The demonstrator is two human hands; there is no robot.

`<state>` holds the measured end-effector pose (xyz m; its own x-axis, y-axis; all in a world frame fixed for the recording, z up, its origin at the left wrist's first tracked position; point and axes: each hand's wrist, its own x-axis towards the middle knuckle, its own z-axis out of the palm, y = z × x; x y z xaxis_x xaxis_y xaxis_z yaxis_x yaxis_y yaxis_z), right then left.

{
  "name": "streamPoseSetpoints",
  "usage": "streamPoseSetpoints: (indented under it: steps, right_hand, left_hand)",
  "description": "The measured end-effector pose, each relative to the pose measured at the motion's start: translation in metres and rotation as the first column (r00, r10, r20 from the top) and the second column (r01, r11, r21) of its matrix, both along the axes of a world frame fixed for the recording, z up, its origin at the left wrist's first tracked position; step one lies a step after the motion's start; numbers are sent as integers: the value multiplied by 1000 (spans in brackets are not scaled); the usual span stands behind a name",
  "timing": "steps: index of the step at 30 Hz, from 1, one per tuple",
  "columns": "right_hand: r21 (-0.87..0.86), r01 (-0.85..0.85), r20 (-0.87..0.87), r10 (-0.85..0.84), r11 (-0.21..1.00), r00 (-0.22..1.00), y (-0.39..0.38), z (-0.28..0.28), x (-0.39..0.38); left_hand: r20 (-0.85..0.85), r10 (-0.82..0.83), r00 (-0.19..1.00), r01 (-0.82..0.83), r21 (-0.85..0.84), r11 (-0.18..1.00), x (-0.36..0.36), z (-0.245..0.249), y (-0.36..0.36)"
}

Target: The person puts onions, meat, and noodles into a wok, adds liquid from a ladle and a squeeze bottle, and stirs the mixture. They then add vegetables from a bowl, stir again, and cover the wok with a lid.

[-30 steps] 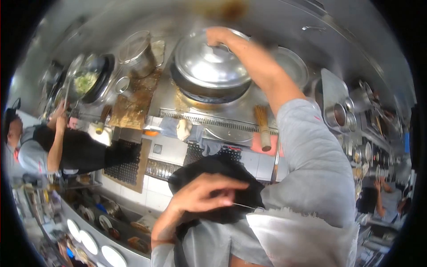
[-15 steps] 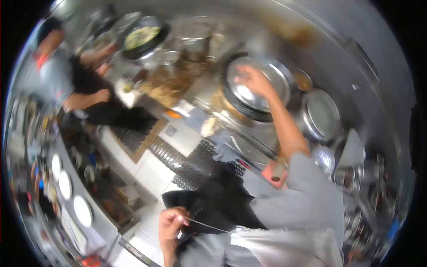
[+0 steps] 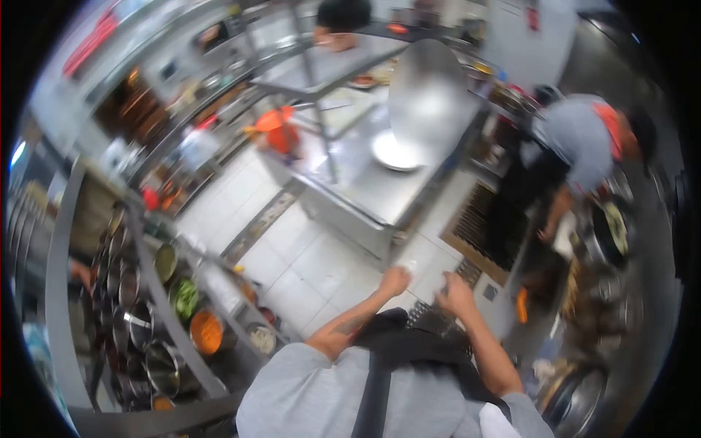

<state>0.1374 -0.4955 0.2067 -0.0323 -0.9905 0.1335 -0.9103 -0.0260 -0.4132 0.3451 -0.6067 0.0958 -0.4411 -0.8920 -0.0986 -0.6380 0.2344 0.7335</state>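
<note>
Both of my hands are out in front of my body, side by side over the white-tiled floor and the black rubber mat. My left hand (image 3: 396, 280) has its fingers curled together, with a small pale spot at the fingertips. A short gap to the right, my right hand (image 3: 456, 295) is bent inward with its fingers curled and the thumb side facing the left. I cannot tell what, if anything, either hand holds. Below them, my black apron (image 3: 431, 343) hangs over the grey shirt.
A steel table (image 3: 365, 193) stands ahead, bearing a white plate (image 3: 396, 152) and a large shiny round steel piece (image 3: 427, 98). Nearby is an orange container (image 3: 277, 130). Shelved pots and tubs, one of shredded orange food (image 3: 207, 331), line the left. A co-worker (image 3: 573, 139) bends over the stove at right.
My view has swung from the stove towards the steel table. My right hand has left the pan lid, and my left has come up beside it; the thread it pinched no longer shows.
</note>
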Motion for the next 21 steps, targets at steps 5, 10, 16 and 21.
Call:
streamPoseSetpoints:
  steps: [5, 10, 16, 21]
  right_hand:
    - [566, -335, 78, 356, 753, 931, -52, -31, 116]
    - [613, -616, 398, 480, 495, 782, -114, -136, 179]
    - [878, -477, 473, -186, 23, 861, -189, -204, 190]
    - [895, -446, 281, 752, 20, 596, -307, -173, 263]
  left_hand:
    - [664, 371, 650, -683, 295, 668, 204, -14, 17]
    - [511, 667, 541, -840, 300, 452, 276, 2, -15]
    - [427, 765, 482, -854, 425, 300, 342, -47, -22]
    - [304, 744, 595, -761, 512, 400, 384, -120, -73]
